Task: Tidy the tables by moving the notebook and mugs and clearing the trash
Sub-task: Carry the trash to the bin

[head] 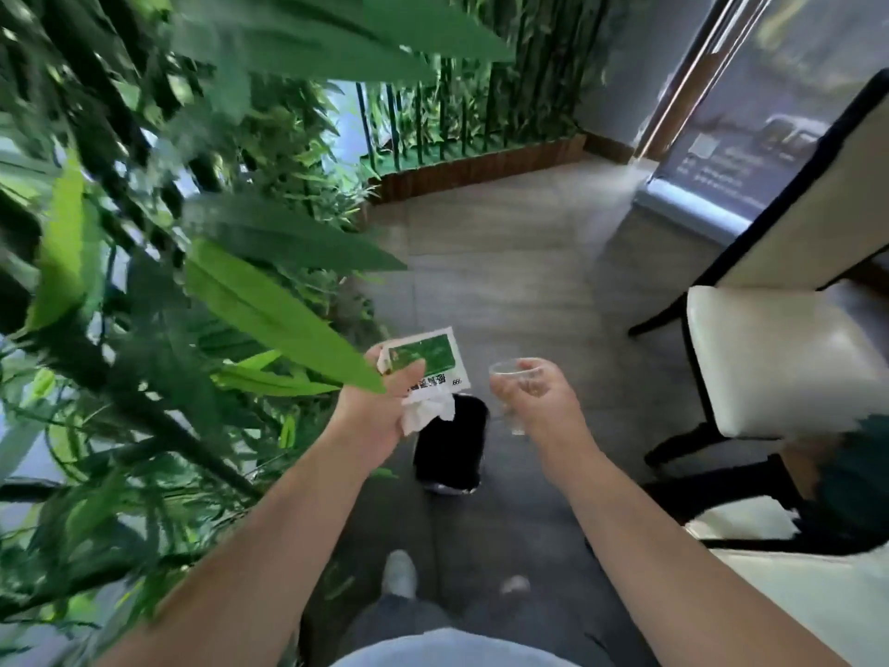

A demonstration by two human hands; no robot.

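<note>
Both hands are full above the black bin (451,442): the left hand (380,416) has its grip closed on a wrapper and tissue (425,373), poised to drop, while the right hand (539,402) holds a clear glass (512,377).

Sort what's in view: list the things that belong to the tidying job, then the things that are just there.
Part of the job:
- left hand holding a green-and-white wrapper and a crumpled tissue
- right hand holding a clear glass cup
- black bin on the floor beneath the hands

Just there:
- leafy plants
- cream chair
- wooden planter edging
</note>
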